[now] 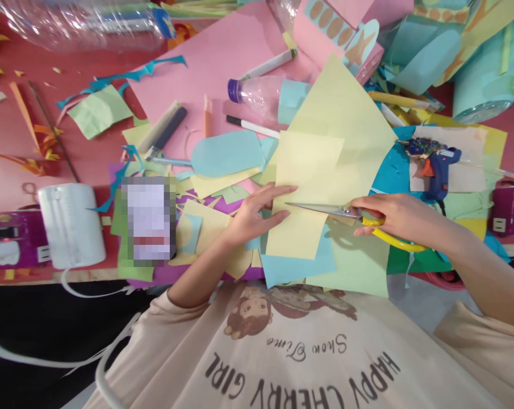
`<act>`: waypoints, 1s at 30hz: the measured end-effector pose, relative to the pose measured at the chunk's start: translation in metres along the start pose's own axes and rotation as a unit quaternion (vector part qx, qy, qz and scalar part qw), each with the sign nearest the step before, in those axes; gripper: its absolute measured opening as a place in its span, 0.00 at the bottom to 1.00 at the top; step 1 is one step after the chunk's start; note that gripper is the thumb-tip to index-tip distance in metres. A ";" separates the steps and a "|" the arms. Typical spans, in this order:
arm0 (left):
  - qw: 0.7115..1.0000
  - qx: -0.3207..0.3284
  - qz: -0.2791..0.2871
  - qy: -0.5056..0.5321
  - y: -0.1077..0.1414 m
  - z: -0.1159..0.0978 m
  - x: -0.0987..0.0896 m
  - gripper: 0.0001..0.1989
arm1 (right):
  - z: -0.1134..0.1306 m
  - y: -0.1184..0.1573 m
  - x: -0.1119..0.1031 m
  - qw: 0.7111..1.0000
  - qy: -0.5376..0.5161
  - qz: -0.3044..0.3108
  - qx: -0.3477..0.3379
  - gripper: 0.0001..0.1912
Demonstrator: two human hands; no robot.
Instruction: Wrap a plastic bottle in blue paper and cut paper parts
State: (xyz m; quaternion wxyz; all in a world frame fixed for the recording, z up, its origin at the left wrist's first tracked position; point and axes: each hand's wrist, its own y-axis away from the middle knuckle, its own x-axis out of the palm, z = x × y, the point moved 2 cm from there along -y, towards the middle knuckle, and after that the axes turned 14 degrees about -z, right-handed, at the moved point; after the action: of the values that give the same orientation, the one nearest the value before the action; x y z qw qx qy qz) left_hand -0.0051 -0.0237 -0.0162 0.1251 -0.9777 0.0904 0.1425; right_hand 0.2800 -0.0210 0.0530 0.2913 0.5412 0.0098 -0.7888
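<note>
My right hand (382, 215) is closed round the yellow handles of the scissors (320, 209). Their pointed blades lie across a pale yellow paper strip (301, 238) and look nearly closed. My left hand (260, 213) rests at the strip's left edge, thumb and fingers spread apart, fingertips on the paper. Beneath and behind the strip is a larger pale yellow-green sheet (342, 108). A light blue sheet (282, 270) shows under the strip's lower end.
A blue glue gun (439, 170) lies at the right on paper. Beyond my hands are a plastic bottle with a purple cap (257, 96), markers and a light blue paper oval (226, 153). A blurred-out phone (149, 218) and a white device (72, 225) sit at the left.
</note>
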 end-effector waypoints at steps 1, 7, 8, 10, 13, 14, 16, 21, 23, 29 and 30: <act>1.000 -0.001 0.001 -0.002 0.000 0.001 0.000 0.20 | 0.001 0.000 -0.001 1.000 0.001 -0.001 0.002 0.28; 1.000 -0.004 0.004 -0.011 0.002 0.002 0.000 0.21 | -0.001 0.002 0.001 1.000 0.003 0.000 0.007 0.27; 1.000 -0.006 0.004 -0.014 0.002 0.001 0.000 0.20 | -0.001 0.001 0.002 1.000 0.003 -0.002 0.006 0.27; 1.000 -0.007 0.006 -0.017 0.002 0.000 0.001 0.20 | 0.000 0.000 0.003 1.000 0.001 -0.006 0.002 0.27; 1.000 -0.003 0.005 -0.021 0.002 0.000 0.000 0.20 | 0.002 -0.002 0.004 1.000 -0.004 -0.006 0.002 0.28; 1.000 0.000 0.004 -0.020 0.002 0.000 0.000 0.20 | 0.003 -0.003 0.004 1.000 -0.006 -0.004 0.004 0.28; 1.000 0.008 0.003 -0.018 0.001 0.000 0.000 0.20 | 0.004 -0.003 0.004 1.000 -0.013 0.002 0.009 0.29; 0.999 0.027 -0.005 -0.021 0.001 -0.001 0.000 0.21 | 0.003 -0.001 0.003 1.000 -0.019 -0.001 0.009 0.29; 0.999 0.023 -0.004 -0.025 0.001 -0.001 0.000 0.21 | 0.003 0.000 0.003 1.000 -0.013 -0.013 0.007 0.28; 1.000 0.009 0.010 -0.019 0.000 -0.001 0.001 0.21 | 0.008 -0.001 0.002 1.000 -0.014 0.000 0.009 0.28; 1.000 0.010 0.012 -0.018 0.000 -0.001 0.001 0.21 | 0.009 -0.001 0.002 1.000 -0.015 0.003 0.009 0.28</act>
State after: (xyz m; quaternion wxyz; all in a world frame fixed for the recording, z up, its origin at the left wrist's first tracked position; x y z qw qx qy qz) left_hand -0.0040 -0.0243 -0.0160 0.1346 -0.9725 0.1014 0.1606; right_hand 0.2711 -0.0236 0.0548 0.2885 0.5321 -0.0035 -0.7960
